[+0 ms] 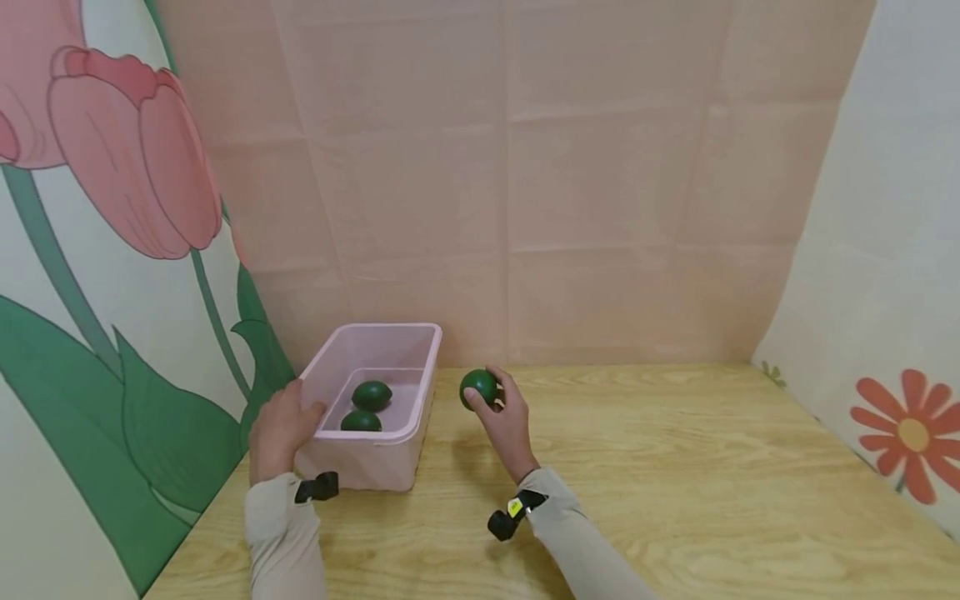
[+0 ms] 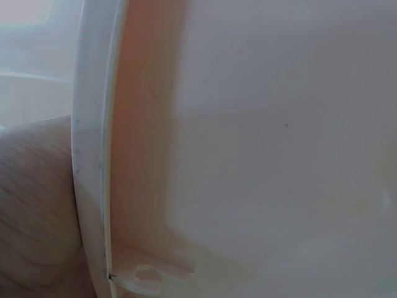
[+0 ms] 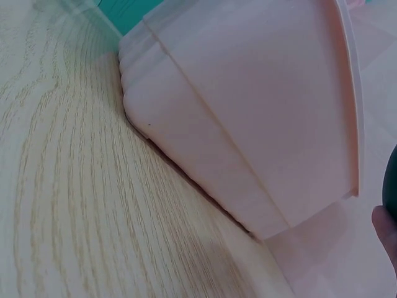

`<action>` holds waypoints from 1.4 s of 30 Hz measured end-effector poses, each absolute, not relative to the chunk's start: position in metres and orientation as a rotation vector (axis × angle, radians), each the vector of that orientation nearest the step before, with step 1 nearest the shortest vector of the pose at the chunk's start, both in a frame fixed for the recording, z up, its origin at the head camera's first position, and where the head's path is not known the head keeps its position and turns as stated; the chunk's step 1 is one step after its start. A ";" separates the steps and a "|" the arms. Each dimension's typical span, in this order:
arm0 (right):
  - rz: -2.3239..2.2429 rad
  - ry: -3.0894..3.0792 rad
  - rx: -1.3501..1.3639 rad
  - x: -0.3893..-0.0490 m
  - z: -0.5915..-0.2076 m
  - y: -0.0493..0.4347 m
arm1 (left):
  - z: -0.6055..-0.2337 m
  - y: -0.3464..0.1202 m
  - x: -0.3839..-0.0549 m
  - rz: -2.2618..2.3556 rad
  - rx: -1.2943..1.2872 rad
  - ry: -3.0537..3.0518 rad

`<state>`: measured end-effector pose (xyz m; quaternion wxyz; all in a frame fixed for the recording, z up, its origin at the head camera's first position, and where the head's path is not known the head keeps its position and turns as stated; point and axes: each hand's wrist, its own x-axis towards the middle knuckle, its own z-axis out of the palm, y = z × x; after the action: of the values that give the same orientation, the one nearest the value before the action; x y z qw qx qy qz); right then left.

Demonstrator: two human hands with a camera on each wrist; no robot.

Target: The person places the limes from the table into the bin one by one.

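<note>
A dark green rounded fruit (image 1: 478, 389) is held above the table between the thumb and fingers of my right hand (image 1: 512, 425), to the right of a pink plastic bin (image 1: 360, 460). In the right wrist view, a fingertip (image 3: 386, 228) and the fruit's dark edge (image 3: 391, 183) show at the right border. My left hand (image 1: 281, 429) grips the bin's left rim, thumb over the edge. Up close, the left wrist view shows that hand (image 2: 37, 211) against the rim (image 2: 93, 155). Inside the bin lie two more green fruits, one farther back (image 1: 372, 395), one nearer (image 1: 362, 421), partly hidden by the front rim.
The bin stands on a wood-grain table (image 1: 675, 467), near a pink cloth backdrop (image 1: 570, 183). A tulip-printed panel (image 1: 135, 158) borders the left side, close to the bin. On the right is a white panel with a red flower (image 1: 911, 433).
</note>
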<state>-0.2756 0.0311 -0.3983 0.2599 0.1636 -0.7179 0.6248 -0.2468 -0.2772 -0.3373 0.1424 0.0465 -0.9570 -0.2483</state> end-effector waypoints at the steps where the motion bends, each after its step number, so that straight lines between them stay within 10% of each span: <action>1: 1.692 -1.944 0.445 -0.276 -0.399 0.031 | -0.337 -0.277 -0.247 -0.720 0.136 -2.761; 42: 1.729 -1.943 0.454 -0.269 -0.392 0.029 | -0.337 -0.277 -0.246 -0.707 0.114 -2.757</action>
<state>-0.2695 0.0293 -0.3922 0.2480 0.1667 -0.7128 0.6345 -0.2457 -0.2765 -0.3367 0.1460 0.0396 -0.9575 -0.2455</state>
